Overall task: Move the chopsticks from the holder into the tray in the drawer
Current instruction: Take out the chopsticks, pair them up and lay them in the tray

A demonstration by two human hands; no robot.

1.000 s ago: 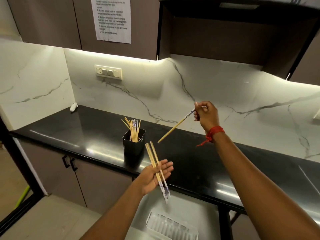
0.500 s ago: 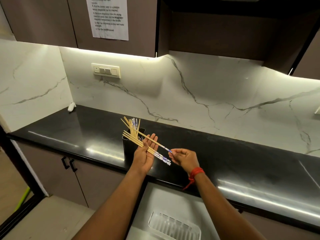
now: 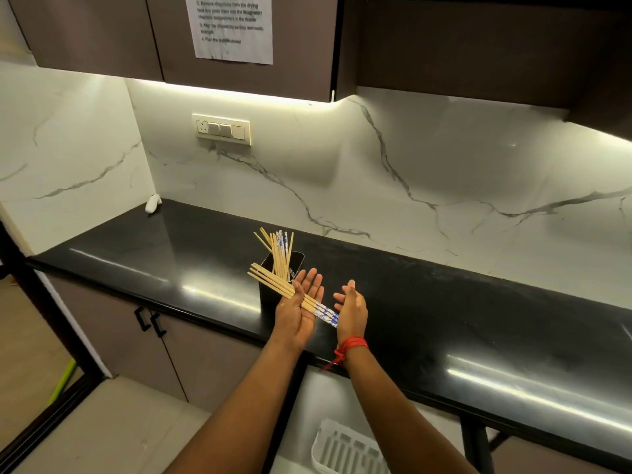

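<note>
The right hand (image 3: 351, 307) no longer pinches the single chopstick it carried a moment ago; it is now flat and released, its palm touching the blue-patterned ends of the bundle of pale wooden chopsticks (image 3: 290, 293). This bundle lies across the open palm of the left hand (image 3: 298, 309), held under the thumb, just in front of the black square holder (image 3: 273, 295). More sticks stand in the holder, so I judge the task only partly done. The white slotted plastic tray (image 3: 345, 449) waits in the open drawer below, apparently empty.
</note>
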